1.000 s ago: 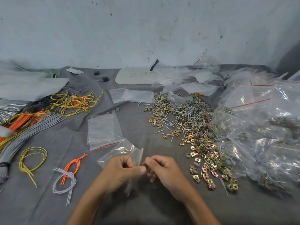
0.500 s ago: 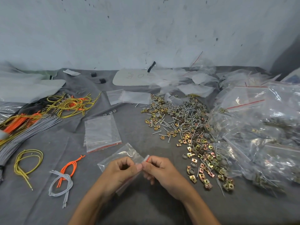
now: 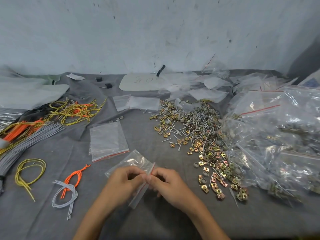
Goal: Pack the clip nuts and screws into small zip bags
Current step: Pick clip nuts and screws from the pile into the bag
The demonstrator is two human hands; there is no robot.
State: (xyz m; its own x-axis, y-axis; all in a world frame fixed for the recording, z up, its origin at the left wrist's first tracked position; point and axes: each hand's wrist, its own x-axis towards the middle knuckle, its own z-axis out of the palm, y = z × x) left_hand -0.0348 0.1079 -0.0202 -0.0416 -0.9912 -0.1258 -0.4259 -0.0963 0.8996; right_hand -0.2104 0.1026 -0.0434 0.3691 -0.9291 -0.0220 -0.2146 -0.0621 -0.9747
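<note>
A small clear zip bag with a red seal line is held low in the middle, its mouth edge between both hands. My left hand pinches that edge from the left and my right hand pinches it from the right, fingertips almost touching. To the right lies a long heap of brass clip nuts mixed with silver screws on the grey cloth. A stack of flat empty zip bags lies just beyond my left hand.
Filled zip bags pile up along the right side. Yellow, orange and grey cords spread over the left, with small cord bundles near the front left. More plastic sheets and a white board lie by the wall.
The bag has turned from hanging down between my hands to lying more level, pointing up-left. Both hands stay together on its mouth edge.
</note>
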